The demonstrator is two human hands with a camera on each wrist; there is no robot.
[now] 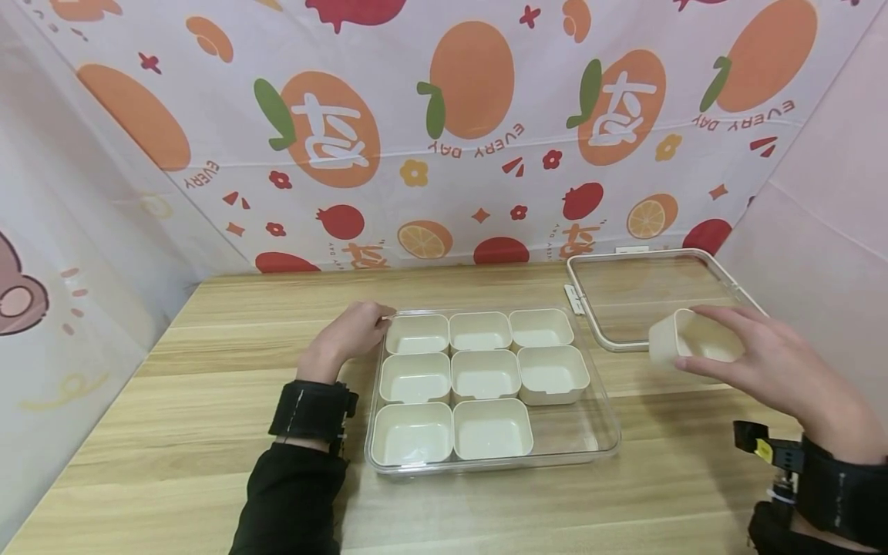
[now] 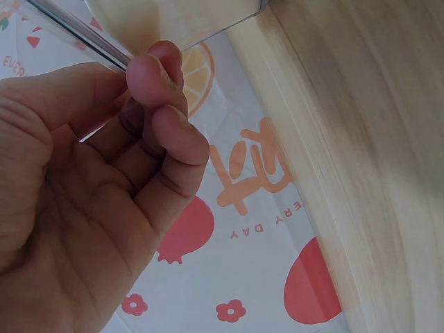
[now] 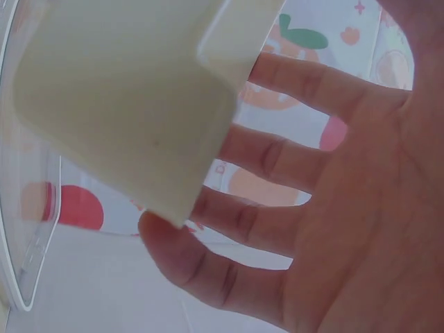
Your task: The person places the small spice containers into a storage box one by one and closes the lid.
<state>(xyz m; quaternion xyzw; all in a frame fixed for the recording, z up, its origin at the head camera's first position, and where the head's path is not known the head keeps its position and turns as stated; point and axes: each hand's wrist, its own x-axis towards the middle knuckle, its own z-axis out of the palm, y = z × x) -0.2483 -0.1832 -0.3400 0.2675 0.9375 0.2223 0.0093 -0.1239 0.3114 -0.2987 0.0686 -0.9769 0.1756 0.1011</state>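
A clear plastic tray sits on the table, holding several small cream boxes in rows. The front right spot in the tray has no box. At the tray's far left corner, my left hand pinches the rim; the left wrist view shows thumb and curled fingers at the clear edge. Raised to the right of the tray, another cream box is gripped by my right hand, tilted with its opening toward the palm side. The right wrist view shows fingers along this box's side.
A clear lid with a white rim and side clips lies on the table at the back right, partly behind the right hand. Behind the wooden table hangs a fruit-print cloth. Pale cloths stand at both sides.
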